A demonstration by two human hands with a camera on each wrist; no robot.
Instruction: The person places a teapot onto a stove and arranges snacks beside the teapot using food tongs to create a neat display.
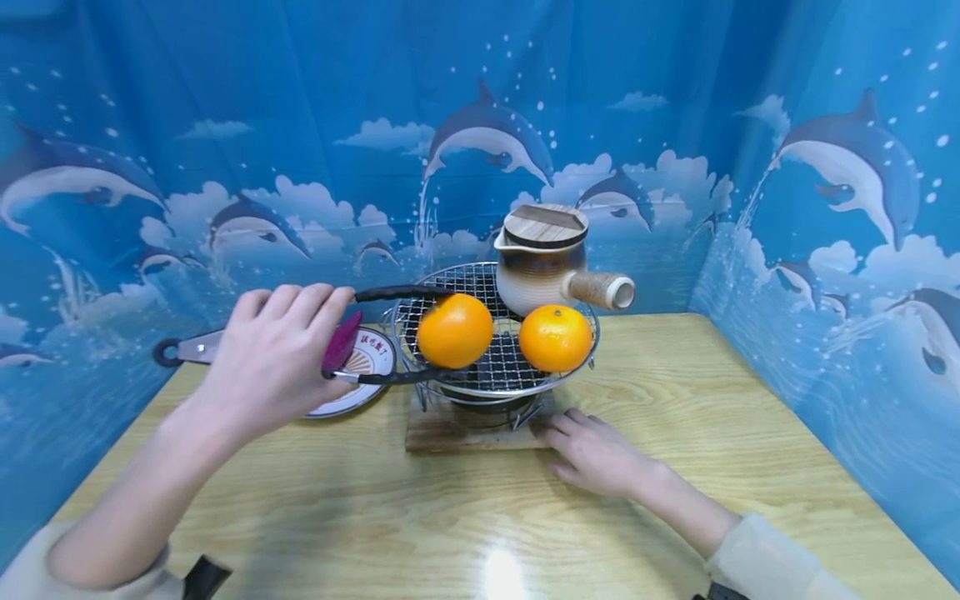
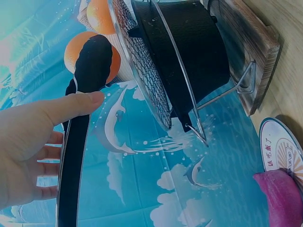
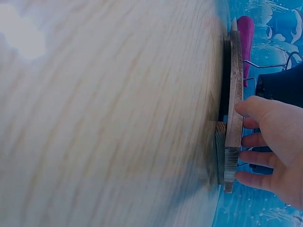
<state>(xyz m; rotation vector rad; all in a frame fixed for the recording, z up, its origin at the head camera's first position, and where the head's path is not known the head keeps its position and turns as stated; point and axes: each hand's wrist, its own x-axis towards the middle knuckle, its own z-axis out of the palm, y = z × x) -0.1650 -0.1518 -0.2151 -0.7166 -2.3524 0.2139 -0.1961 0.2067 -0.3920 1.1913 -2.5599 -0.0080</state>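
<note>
My left hand (image 1: 273,358) grips a pair of black-and-silver tongs (image 1: 393,377), with the thumb along one black arm in the left wrist view. Their black tips lie on either side of an orange (image 1: 455,331) over the round wire grill (image 1: 510,367). A second orange (image 1: 555,338) sits on the grill's right side. Low at the right, my right hand (image 1: 596,454) touches the end of the wooden board (image 3: 235,113) under the stove, its fingertips on the board's upper face. A black stove bowl (image 2: 189,47) stands beneath the mesh on wire legs.
A clay side-handled teapot (image 1: 528,279) with a wooden lid stands at the grill's back right, its wrapped handle jutting past the rim. Left of the grill, a plate (image 1: 382,354) bears a purple sweet potato (image 2: 281,198). A dolphin-print curtain (image 1: 300,125) closes off the back and sides.
</note>
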